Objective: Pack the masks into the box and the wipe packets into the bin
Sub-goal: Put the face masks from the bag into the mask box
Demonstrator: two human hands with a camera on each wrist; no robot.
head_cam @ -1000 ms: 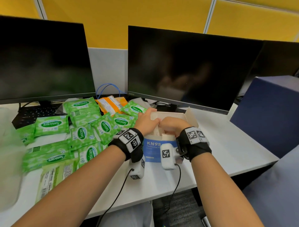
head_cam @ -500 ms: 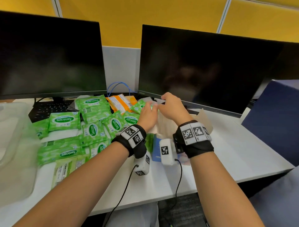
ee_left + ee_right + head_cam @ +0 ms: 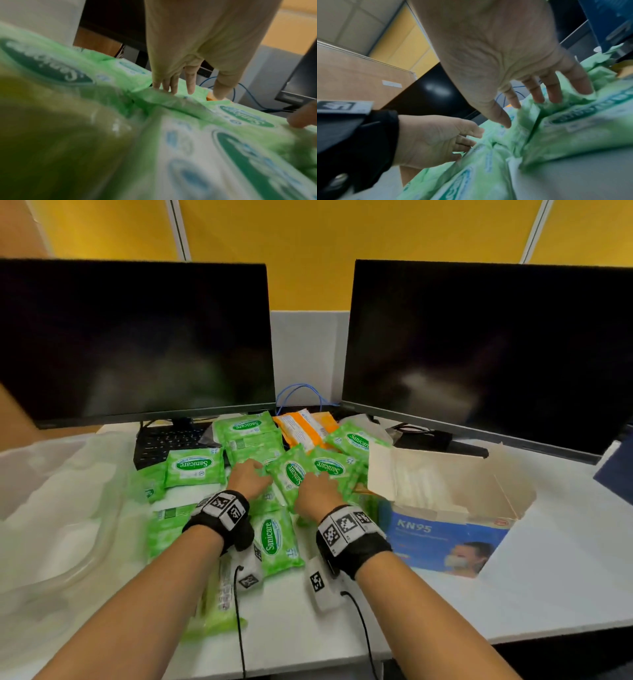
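Both hands reach into the heap of green plastic Sanicare wipe packets (image 3: 294,474) spread over the white bench (image 3: 565,570). The left hand (image 3: 248,478) has straight fingers touching a packet edge; the right hand (image 3: 317,494) is spread, fingertips (image 3: 583,86) on crinkled wrap, seemingly gripping nothing, though blur hampers this. Right of the heap stands the open blue-and-white KN95 cardboard box (image 3: 442,537) with white masks (image 3: 424,484) inside. At far left sits a clear plastic bin (image 3: 51,508).
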